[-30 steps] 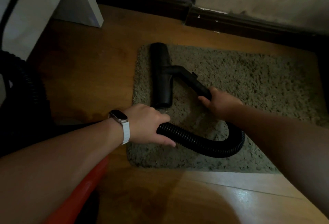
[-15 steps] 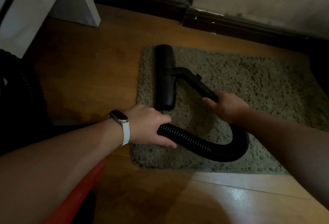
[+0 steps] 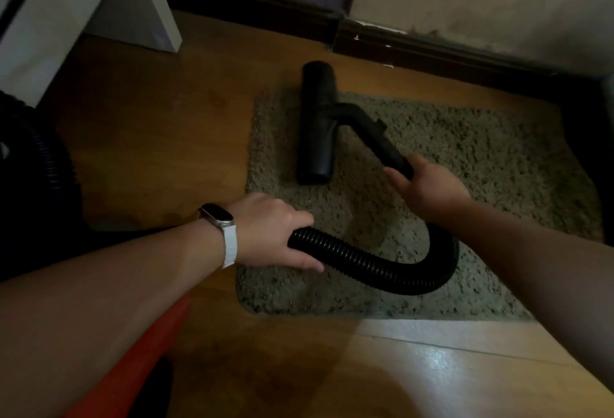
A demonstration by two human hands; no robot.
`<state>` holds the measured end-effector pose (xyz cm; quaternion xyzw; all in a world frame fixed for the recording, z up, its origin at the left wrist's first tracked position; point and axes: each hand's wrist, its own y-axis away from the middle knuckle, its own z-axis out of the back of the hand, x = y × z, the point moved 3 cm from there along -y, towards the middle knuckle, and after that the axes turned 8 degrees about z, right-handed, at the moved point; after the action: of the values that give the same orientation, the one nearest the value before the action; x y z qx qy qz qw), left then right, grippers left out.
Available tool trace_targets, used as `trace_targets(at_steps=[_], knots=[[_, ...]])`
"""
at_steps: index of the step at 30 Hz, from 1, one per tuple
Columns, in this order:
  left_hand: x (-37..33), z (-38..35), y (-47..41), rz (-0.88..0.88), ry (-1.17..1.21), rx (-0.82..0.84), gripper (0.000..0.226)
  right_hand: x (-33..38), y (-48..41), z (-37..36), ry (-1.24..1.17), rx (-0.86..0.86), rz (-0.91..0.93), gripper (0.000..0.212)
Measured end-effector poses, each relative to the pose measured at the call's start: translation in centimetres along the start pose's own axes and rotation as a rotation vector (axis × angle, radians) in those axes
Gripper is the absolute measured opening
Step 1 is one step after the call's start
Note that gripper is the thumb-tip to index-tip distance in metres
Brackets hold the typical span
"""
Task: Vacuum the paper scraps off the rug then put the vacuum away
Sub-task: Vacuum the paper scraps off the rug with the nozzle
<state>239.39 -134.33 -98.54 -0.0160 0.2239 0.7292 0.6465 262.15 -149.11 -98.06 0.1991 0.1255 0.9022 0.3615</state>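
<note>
The vacuum's black floor head (image 3: 315,125) lies on the rug (image 3: 481,158), close to the rug's left edge and running along it. Its far end reaches past the rug's far edge onto the wooden floor (image 3: 166,138). A rigid black tube (image 3: 382,141) leaves the middle of the head and slants back over the rug toward the person.

The right hand (image 3: 428,188) grips the near end of that tube above the middle of the rug. Its fingers (image 3: 397,178) are curled under and round the tube, and the thumb lies on top. From under this hand the ribbed black hose (image 3: 365,264) drops, loops over the near part of the rug and curves left.

The left hand (image 3: 269,231) holds the hose above the rug's near left corner. Its fingers (image 3: 295,213) are clenched over the top of the hose and the thumb is pressed along its near side, so the hose comes out of the fist on the right. A watch (image 3: 217,215) with a white strap sits on that wrist.

The light is dim, and paper scraps cannot be told from the rug's speckled pile.

Left of the rug, across bare floor, stands white furniture (image 3: 66,18), with a dark ribbed shape (image 3: 46,158) below it. A red thing (image 3: 139,351) shows under the left forearm. A dark skirting board (image 3: 432,52) runs beyond the rug's far edge.
</note>
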Motion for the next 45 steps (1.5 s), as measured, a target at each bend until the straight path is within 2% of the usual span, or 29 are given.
trace_targets(at_steps=[4,7,10,16,22,31,34,40,45], knots=[[0.1,0.1,-0.2,0.021,0.008,-0.014,0.063,-2.1,0.3,0.2,-0.084,-0.014,-0.1,0.041],[0.2,-0.2,-0.1,0.0,-0.019,-0.011,0.064,-1.7,0.3,-0.8,-0.085,0.047,-0.093,0.043],[0.1,-0.4,0.1,-0.037,-0.039,0.0,0.061,-0.2,0.0,-2.2,-0.022,0.131,-0.059,0.042],[0.1,-0.5,0.2,-0.089,-0.046,-0.002,0.061,2.7,-1.5,-2.7,0.129,0.117,-0.001,0.042],[0.2,-0.7,0.3,-0.094,-0.053,0.008,0.059,4.0,-2.2,-2.8,0.171,0.119,0.022,0.048],[0.3,-0.9,0.3,-0.068,-0.043,0.045,0.063,6.5,-2.9,-1.8,0.336,0.048,0.217,0.045],[0.2,-0.9,0.3,-0.072,-0.021,0.041,0.06,4.7,-2.3,-1.8,0.23,0.051,0.166,0.044],[0.2,-0.8,0.0,-0.004,-0.014,0.069,0.058,-2.2,-0.4,-1.3,-0.027,0.023,-0.066,0.045],[0.2,-1.0,0.0,-0.026,-0.037,0.056,0.062,-2.0,-0.4,-2.6,-0.062,0.067,-0.077,0.044]])
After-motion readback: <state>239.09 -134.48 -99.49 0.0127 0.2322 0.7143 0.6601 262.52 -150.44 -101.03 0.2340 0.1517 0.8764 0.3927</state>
